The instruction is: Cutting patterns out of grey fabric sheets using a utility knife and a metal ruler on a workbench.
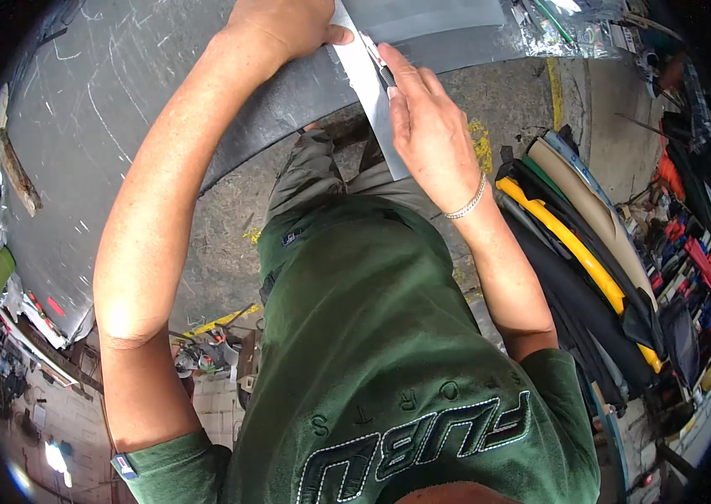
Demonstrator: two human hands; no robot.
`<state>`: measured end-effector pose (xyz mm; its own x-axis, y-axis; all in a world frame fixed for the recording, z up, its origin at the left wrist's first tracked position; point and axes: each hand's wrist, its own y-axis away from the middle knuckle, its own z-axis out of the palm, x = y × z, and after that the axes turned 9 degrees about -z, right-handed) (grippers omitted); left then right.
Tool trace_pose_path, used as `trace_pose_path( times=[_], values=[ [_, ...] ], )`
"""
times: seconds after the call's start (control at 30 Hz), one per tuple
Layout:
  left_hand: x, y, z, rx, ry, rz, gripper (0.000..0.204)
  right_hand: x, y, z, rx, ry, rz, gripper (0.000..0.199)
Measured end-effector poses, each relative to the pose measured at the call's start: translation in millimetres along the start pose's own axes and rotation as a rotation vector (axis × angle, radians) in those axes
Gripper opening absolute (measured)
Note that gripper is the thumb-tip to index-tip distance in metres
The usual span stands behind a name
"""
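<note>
My left hand presses down at the top edge of the view, its thumb stretched out onto a long silver metal straightedge. Its other fingers are hidden or cut off. My right hand is closed round a slim cutter knife, with the index finger laid forward along it. The knife lies against the right side of the straightedge; its tip is too small to make out. Beneath is a grey sheet on a dark, scratched tabletop. The straightedge's near end sticks out past the table's edge toward me.
Rolls of material, among them a yellow one and a beige one, lean at the right. Clear plastic covers the table's far right. A wooden stick lies at the left. Yellow lines mark the floor.
</note>
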<state>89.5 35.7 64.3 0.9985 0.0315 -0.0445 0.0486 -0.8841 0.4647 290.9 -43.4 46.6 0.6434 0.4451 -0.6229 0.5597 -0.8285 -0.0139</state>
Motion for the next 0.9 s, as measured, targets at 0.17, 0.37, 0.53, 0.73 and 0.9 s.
trace_pose_path(
  times=[0.17, 0.37, 0.53, 0.73, 0.9],
  values=[
    [-67.7, -60.5, 131.1, 0.673, 0.632, 0.342, 0.110, -7.0, -6.1, 1.5, -0.035, -0.007, -0.049, 0.051],
    [-5.9, 4.3, -0.9, -0.017, 0.007, -0.033, 0.109, -7.2, -9.2, -9.4, -0.093, 0.000, -0.019, 0.050],
    [-42.5, -32.2, 54.7, -0.017, -0.001, -0.050, 0.107, -16.5, -18.6, -21.2, -0.175, 0.007, -0.006, 0.048],
    [-15.9, 6.4, 30.8, 0.531, 0.321, 0.198, 0.106, -9.6, -19.7, -21.4, -0.170, 0.047, -0.049, 0.048],
    [-8.2, 8.2, -0.8, 0.019, 0.024, -0.029, 0.105, -13.6, -19.1, -23.7, -0.209, 0.021, 0.003, 0.049]
  ],
)
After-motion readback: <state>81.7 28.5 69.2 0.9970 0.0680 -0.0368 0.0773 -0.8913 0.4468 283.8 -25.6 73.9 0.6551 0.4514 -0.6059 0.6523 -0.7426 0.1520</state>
